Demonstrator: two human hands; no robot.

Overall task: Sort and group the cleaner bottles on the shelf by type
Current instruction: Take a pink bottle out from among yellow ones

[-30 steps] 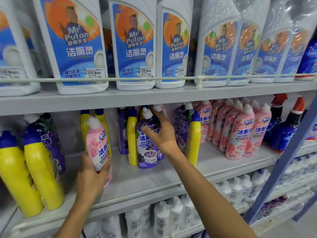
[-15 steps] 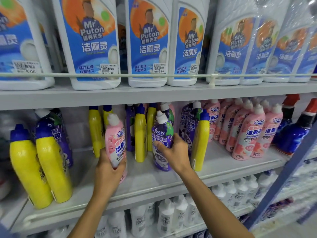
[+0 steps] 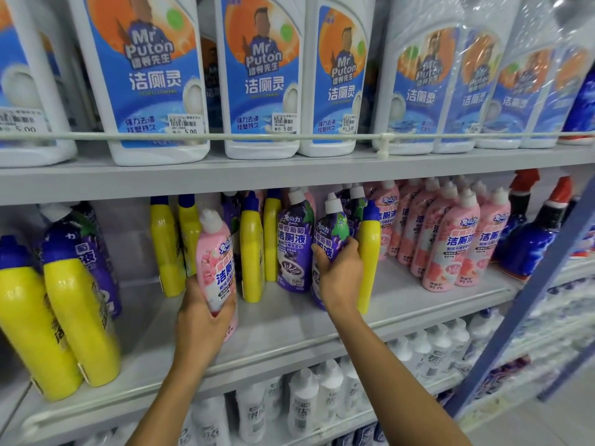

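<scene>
Pink white-capped plastic cleaner bottle [image 3: 216, 262]: clasped round its lower body by left grip [image 3: 203, 320], upright, over near part of grey middle shelf [image 3: 289, 320]. Purple white-capped plastic cleaner bottle [image 3: 333, 233]: clasped by right grip [image 3: 339, 275], mid-shelf, just left of yellow blue-capped bottle [image 3: 368, 252]. Row of matching pink bottles [image 3: 450, 246]: further right.

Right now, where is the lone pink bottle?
Head view, left of centre at the middle shelf: the left hand grips the pink bottle between yellow bottles, away from the pink row at right.
</scene>
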